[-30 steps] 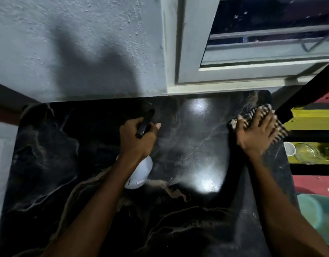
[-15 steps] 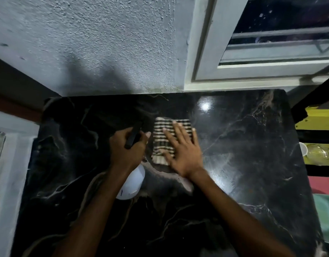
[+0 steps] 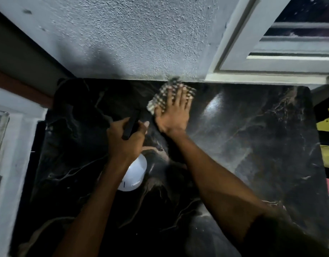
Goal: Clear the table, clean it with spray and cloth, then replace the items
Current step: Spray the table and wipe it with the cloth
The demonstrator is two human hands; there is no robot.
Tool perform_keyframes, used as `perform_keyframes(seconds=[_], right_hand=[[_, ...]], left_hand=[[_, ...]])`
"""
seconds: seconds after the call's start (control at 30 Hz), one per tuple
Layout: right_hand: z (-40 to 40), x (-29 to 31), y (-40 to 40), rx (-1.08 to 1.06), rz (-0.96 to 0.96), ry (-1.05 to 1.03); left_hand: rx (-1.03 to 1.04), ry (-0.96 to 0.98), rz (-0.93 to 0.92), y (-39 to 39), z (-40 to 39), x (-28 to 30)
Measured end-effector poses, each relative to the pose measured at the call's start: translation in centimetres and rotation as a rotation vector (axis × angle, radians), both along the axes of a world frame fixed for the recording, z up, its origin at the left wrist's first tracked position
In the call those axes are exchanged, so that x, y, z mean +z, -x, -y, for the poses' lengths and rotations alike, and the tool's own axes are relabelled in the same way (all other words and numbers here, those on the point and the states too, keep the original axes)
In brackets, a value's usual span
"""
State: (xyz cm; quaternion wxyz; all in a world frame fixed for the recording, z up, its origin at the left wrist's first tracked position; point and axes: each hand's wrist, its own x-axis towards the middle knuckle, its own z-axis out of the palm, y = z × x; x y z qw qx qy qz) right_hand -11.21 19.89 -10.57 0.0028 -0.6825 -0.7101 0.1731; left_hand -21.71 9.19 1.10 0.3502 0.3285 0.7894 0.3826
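Note:
The black marble table (image 3: 252, 145) fills the view, glossy with pale veins. My left hand (image 3: 125, 140) is closed around the black trigger head of a white spray bottle (image 3: 133, 175), held upright over the table's middle. My right hand (image 3: 173, 112) lies flat, fingers spread, pressing a striped cloth (image 3: 160, 98) onto the table near its far edge by the wall. Most of the cloth is hidden under my palm and fingers.
A rough grey wall (image 3: 132, 38) runs along the table's far edge, with a window frame (image 3: 267, 67) at the upper right. Yellow and red objects (image 3: 328, 125) sit beyond the table's right edge. A white frame (image 3: 15, 145) borders the left side.
My right hand has slid the cloth from the table's far right corner across to the middle, then up to the far edge by the wall. My left hand keeps holding the spray bottle.

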Motion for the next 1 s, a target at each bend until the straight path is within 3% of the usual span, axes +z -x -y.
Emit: perform_keyframes(seconds=[0.13, 0.27, 0.43, 0.6, 0.67, 0.77, 0.83, 1.0], right_hand=[[6.9, 0.4, 5.3, 0.401, -0.055, 0.024], [13.1, -0.1, 1.1, 0.51, -0.115, -0.026], [18.3, -0.3, -13.1, 0.229, -0.054, -0.063], [19.4, 0.0, -28.1, -0.317, 0.117, -0.002], [18.2, -0.3, -28.5, -0.485, 0.097, 0.017], [16.9, -0.4, -21.4, -0.573, 0.061, -0.004], [17.3, 0.0, -13.7, -0.398, 0.026, -0.024], [21.3, 0.0, 1.3, 0.41, -0.014, 0.039]], left_hand=[[-0.038, 0.013, -0.124, 0.9, 0.8, 1.3], [-0.051, 0.013, -0.134, 0.9, 1.1, 1.4], [-0.087, 0.023, -0.091, -0.6, 1.5, 1.3], [-0.086, 0.037, -0.022, -2.4, 2.4, 1.2], [-0.085, 0.035, -0.02, -2.9, 3.0, 1.4], [-0.08, 0.042, -0.013, -3.3, 4.6, 1.5], [-0.079, 0.059, -0.026, -3.1, 5.8, 1.1], [-0.04, 0.09, -0.106, -1.7, 9.3, 1.1]])
